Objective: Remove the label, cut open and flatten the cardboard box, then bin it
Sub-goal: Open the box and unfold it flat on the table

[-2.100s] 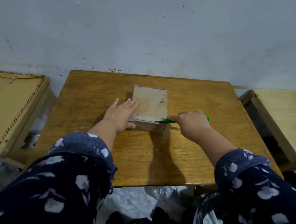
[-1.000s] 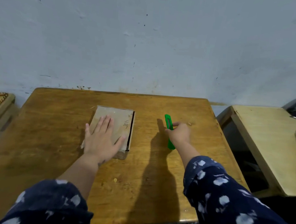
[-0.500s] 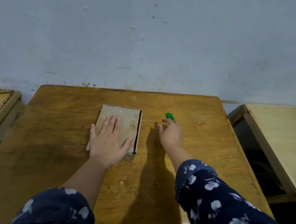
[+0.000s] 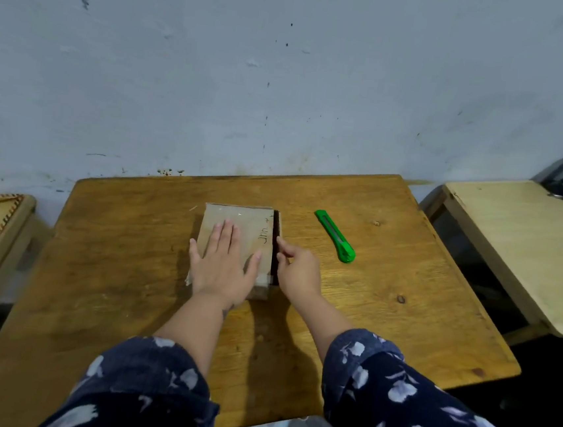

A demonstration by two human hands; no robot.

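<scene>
Box: the cardboard box (image 4: 237, 229) is seen lying near the middle of the wooden counter (image 4: 384, 309), a dark slit open along its right edge, tape glinting on the lid, some handwriting by the slit.
Step in hand: the cut side is judged ready to be pried open, so that flattening can be begun; whether a label is left on it cannot be told.
How it is best done: the lid should be kept pinned from above while the loose right flap is caught at the slit and lifted outward, slowly, so the card is folded rather than torn.
Left hand: the left hand (image 4: 221, 266) is laid palm down on the lid, fingers (image 4: 226, 234) extended and close together, thumb splayed toward the slit, forearm reaching straight in from the near edge.
Right hand: the right hand (image 4: 297, 271) is brought against the box's right side, its fingers (image 4: 282, 244) loosely curled with the tips at the slit; nothing is pinched yet, as far as can be seen.
Cutter: the green utility knife (image 4: 334, 235) is left lying on the counter, right of the box and apart from both hands.
Risk: if the lid is not held down, the light box is likely to be dragged along.
</scene>
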